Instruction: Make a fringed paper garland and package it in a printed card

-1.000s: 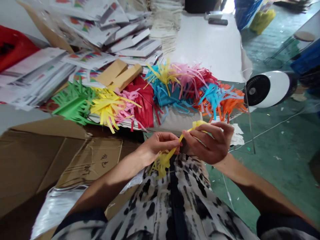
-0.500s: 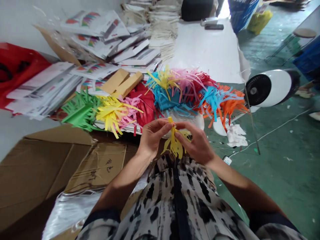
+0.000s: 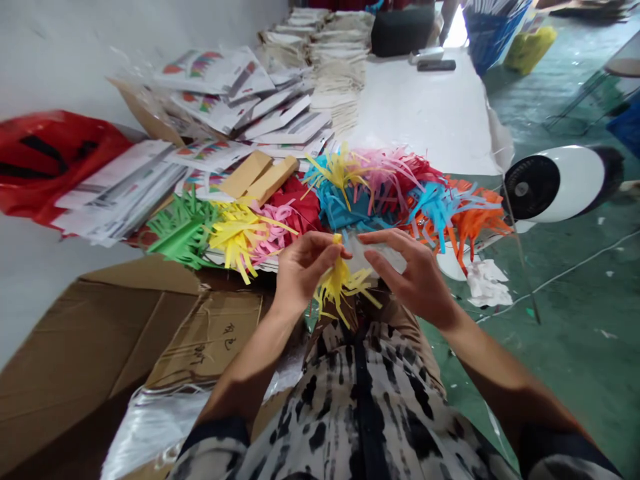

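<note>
Only the left hand (image 3: 300, 267) holds the yellow tassel (image 3: 341, 287)
It pinches the top, the fringe hanging over the lap. The right hand (image 3: 413, 277), gripping a moment ago, is now released, spread just beside it. Beyond both, coloured fringes (image 3: 400, 187) are heaped on the counter (image 3: 430, 113).

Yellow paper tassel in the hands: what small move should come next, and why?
Probably the right hand should pinch the yellow paper tassel at its rolled top. Only the left hand grips it there, the right one is open beside it, and its strips splay loosely below.
</note>
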Demonstrator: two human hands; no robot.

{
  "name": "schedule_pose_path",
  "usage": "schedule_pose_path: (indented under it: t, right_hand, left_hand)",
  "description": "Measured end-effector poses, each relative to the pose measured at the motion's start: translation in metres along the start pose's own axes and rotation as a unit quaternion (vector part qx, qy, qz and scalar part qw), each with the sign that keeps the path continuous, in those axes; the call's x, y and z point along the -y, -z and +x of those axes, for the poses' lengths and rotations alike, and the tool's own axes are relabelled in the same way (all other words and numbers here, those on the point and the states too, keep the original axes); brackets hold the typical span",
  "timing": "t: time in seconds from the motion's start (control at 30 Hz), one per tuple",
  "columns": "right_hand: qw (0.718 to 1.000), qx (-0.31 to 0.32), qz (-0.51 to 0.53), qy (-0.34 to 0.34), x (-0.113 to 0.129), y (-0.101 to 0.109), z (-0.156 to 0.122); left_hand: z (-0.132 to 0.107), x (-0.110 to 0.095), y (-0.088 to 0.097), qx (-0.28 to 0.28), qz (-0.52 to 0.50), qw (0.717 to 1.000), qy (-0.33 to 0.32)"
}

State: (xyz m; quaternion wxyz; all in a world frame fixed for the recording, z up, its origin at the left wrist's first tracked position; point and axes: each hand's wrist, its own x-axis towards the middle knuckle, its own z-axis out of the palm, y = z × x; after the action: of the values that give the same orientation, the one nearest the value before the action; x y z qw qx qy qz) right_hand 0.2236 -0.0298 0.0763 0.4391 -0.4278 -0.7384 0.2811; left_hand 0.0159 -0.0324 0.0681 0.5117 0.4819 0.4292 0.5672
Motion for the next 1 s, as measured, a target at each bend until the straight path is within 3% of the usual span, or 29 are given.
schedule_pose_path:
  t: [0.13,0.27,0.4,0.53,0.7,0.87,1.0]
  right_hand:
    - [0.999,-0.014,0.043,0.019,0.014,-0.012,0.014]
    - [0.997,0.031,0.040,0.054,0.011,-0.013,0.019]
    - [0.987,0.064,-0.075,0.127,0.006,-0.010,0.024]
    - [0.964,0.021,-0.186,0.189,0.009,-0.018,0.026]
    - [0.986,-0.047,-0.131,0.097,0.017,-0.034,0.027]
    - [0.997,-0.002,0.079,-0.021,0.016,-0.034,0.030]
    - [0.994,0.033,0.089,-0.062,0.014,-0.032,0.032]
  left_hand:
    - [-0.005,0.002,-0.004,0.040,0.035,0.998,-0.029]
    - [-0.005,0.004,0.002,0.056,0.031,0.998,-0.005]
    - [-0.003,0.005,0.008,0.079,0.024,0.996,0.025]
    - [-0.001,0.005,0.006,0.063,-0.006,0.997,0.046]
    - [-0.004,0.008,0.007,-0.001,-0.009,0.998,0.061]
    - [-0.008,0.012,0.014,-0.028,-0.006,0.998,0.057]
    - [-0.012,0.014,0.016,-0.027,-0.001,0.998,0.052]
